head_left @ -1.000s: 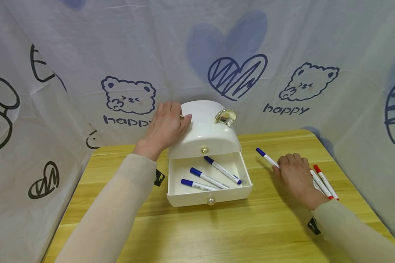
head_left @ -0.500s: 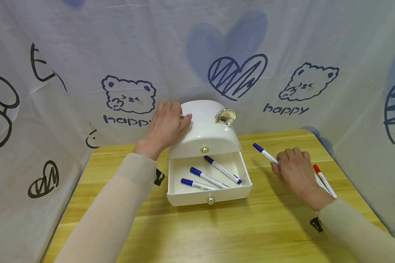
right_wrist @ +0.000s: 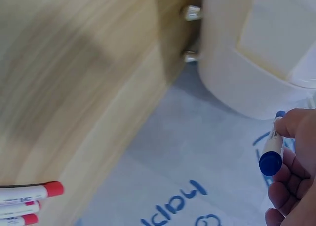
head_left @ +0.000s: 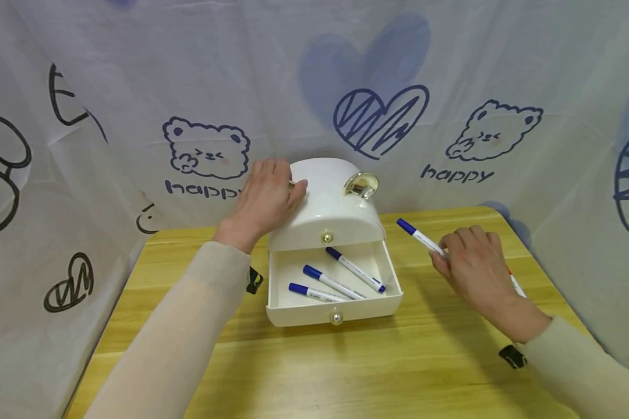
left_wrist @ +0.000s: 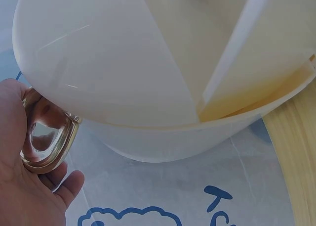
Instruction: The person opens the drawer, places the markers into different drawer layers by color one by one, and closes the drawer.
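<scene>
A white rounded storage box (head_left: 325,192) has its lower drawer (head_left: 301,316) pulled out, with blue-capped markers (head_left: 333,283) lying inside. My left hand (head_left: 264,198) holds the box's left gold ear (left_wrist: 49,137), thumb on one side and fingertips behind it in the left wrist view. To the right of the box, my right hand (head_left: 474,276) pinches a white marker (head_left: 423,240) with a blue cap between thumb and fingers. This marker is raised above the table, its blue cap pointing towards the box.
Red-capped markers (right_wrist: 29,194) lie on the wooden table (head_left: 293,372) at the right, mostly hidden behind my right hand in the head view. The second gold ear (head_left: 361,185) sticks out at the box's right. A printed cloth (head_left: 293,70) hangs behind and beside the table.
My right hand has lifted the blue-capped marker slightly up and towards the box, away from the red-capped ones. The left hand stays on the gold ear; the drawer looks unchanged.
</scene>
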The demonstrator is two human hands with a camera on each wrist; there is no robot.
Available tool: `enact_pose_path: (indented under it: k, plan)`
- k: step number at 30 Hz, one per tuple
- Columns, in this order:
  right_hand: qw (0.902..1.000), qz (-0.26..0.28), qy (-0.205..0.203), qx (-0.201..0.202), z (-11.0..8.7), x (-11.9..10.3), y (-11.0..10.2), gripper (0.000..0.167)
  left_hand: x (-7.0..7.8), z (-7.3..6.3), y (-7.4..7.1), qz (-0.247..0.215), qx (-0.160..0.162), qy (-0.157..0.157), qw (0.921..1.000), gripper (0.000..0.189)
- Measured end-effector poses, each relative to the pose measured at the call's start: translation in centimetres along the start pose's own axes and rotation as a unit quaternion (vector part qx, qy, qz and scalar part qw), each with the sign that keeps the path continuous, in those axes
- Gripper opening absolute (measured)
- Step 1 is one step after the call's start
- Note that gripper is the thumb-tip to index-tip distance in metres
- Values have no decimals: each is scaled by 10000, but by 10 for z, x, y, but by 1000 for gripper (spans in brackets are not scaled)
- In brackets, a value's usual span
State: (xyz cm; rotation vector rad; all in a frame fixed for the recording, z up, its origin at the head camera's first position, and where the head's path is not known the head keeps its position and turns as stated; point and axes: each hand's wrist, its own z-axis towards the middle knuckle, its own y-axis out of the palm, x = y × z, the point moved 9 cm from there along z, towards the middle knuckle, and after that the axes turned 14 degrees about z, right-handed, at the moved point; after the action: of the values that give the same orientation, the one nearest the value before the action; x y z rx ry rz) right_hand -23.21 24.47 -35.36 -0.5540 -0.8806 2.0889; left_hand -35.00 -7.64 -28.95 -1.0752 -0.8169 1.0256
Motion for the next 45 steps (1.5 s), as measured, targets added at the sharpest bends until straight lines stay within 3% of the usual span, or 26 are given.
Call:
enact_pose_path:
  k: [12, 15, 21, 26, 34, 40, 45]
  plan:
    - [9999, 143, -72, 60, 21, -29, -25, 61, 1, 1, -1, 1, 1, 3, 10000, 36]
    - [9996, 252, -120, 69, 26, -39, -28, 57, 1, 1, -1, -8, 7, 12, 10000, 36]
    - [9985, 508, -216, 1, 38, -62, -30, 33, 0, 1, -1, 19, -4, 7, 10000, 35]
    - [9973, 557, -452, -148, 46, -86, -17, 31, -1, 1, -1, 32, -11, 8, 10000, 35]
    - [9933, 535, -569, -850, 51, -114, 18, 27, 0, 1, 0, 21, 10, 42, 10000, 34]
    - [9904, 445, -895, -952, 51, -130, 42, 25, 0, 0, -1, 28, 46, 72, 10000, 34]
    - [9910, 436, -851, -934, 51, -130, 52, 25, 0, 1, 0, 12, 48, 69, 10000, 34]
